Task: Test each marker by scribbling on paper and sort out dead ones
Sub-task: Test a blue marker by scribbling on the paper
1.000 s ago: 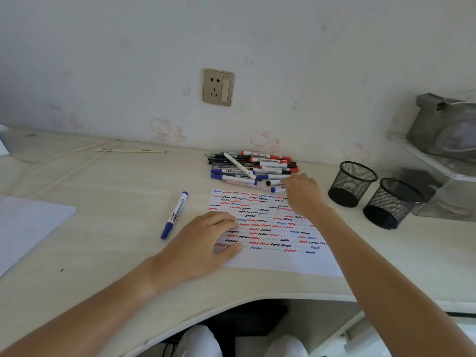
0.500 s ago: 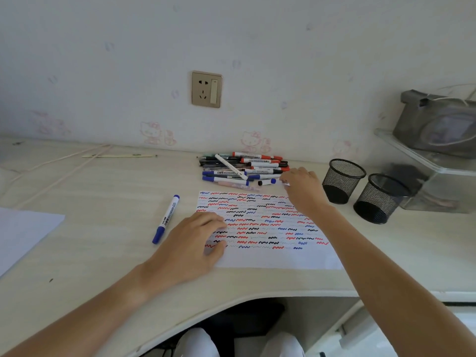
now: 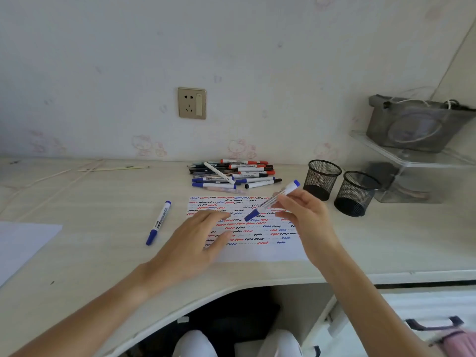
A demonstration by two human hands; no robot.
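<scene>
While left hand (image 3: 198,243) presses paper (image 3: 257,251) | right hand (image 3: 306,215) pinches blue marker (image 3: 273,199)

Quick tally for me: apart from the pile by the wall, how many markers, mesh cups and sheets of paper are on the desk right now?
Markers outside the pile: 2, a blue marker held in the right hand and a lone blue marker lying left of the scribbled sheet.
Mesh cups: 2, the left cup and the right cup.
Paper sheets: 2, the scribbled sheet and a blank sheet.
Total: 6
</scene>
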